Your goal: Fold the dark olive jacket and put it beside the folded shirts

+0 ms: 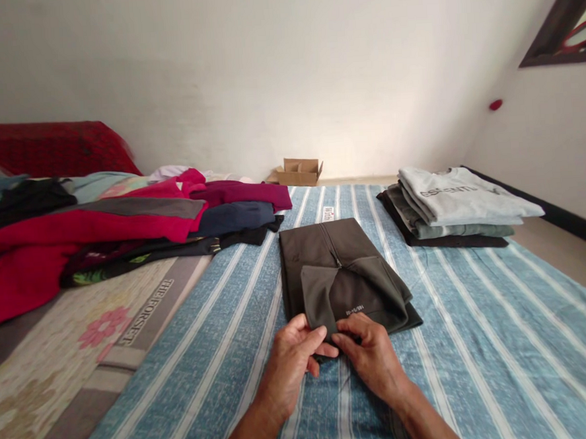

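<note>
A dark olive zip-up garment [325, 257] lies folded on the blue striped bedsheet [477, 314], its hood turned down toward me with a small size label showing. My left hand [294, 358] pinches the near edge of the hood between thumb and fingers. Beside it my right hand [373, 353] is closed on the same near edge, fingers curled over the cloth. Both hands nearly touch at the garment's front edge.
A pile of unfolded clothes [99, 225], mostly red, maroon and black, spreads across the left. A stack of folded shirts [451, 206] sits at the right. A small cardboard box [299, 171] stands by the wall. A floral cloth [57, 346] covers the near left.
</note>
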Demonstrator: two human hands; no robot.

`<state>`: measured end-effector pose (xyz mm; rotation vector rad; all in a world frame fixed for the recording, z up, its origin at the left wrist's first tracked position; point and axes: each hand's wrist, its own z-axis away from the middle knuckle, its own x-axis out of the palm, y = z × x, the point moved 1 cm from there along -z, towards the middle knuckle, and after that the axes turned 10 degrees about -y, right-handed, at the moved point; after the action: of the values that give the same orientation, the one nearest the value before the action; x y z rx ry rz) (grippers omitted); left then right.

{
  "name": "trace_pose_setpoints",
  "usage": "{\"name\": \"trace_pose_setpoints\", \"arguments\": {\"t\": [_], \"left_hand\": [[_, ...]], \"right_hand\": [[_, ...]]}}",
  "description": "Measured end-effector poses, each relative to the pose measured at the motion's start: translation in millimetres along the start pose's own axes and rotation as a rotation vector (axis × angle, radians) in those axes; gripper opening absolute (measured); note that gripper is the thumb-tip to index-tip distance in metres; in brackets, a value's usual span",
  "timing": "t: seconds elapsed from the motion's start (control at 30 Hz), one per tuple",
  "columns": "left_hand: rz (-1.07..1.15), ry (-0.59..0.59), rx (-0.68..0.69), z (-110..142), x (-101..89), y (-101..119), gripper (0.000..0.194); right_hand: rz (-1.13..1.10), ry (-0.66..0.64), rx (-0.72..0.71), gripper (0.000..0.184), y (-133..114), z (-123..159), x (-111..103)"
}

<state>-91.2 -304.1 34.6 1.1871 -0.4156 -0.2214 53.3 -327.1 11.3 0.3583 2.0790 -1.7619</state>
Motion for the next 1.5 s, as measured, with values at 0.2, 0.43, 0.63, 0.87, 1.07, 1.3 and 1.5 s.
{"name": "trace_pose_setpoints", "arguments": {"t": [0.2,0.43,0.63,0.87,1.07,1.3,1.5], "left_hand": [[0.198,0.012,0.015,1.1,1.2,-3.6,0.027],[0.398,-0.006,-0.003,0.4,-0.1,-3.2,0.028],[0.378,-0.005,0.03,1.5,2.2,-2.5,0.03],[0.372,-0.004,0.053,2.3,2.6,-3.2,0.029],[0.136,0.021,0.072,4.7,0.2,-2.9,0.03],[-0.11,0.124,0.1,6.1,-3.4,-4.0,0.024],[-0.249,0.17,0.132,-2.0,-2.7,-4.5,0.02]], "right_hand": [[0.013,-0.006,-0.005,0.017,-2.5,0.3,0.0],[0.028,-0.014,-0.032,0.017,1.4,0.1,0.1],[0.06,-0.001,-0.041,0.021,-1.0,0.4,0.5],[0.098,0.008,-0.039,0.018,-1.0,1.0,1.3],[0.081,-0.005,-0.05,0.022,-0.1,0.2,-0.1],[0.123,0.001,-0.065,0.021,-2.7,1.4,1.7],[0.136,0.024,-0.043,0.017,-2.3,1.6,4.9]]}}
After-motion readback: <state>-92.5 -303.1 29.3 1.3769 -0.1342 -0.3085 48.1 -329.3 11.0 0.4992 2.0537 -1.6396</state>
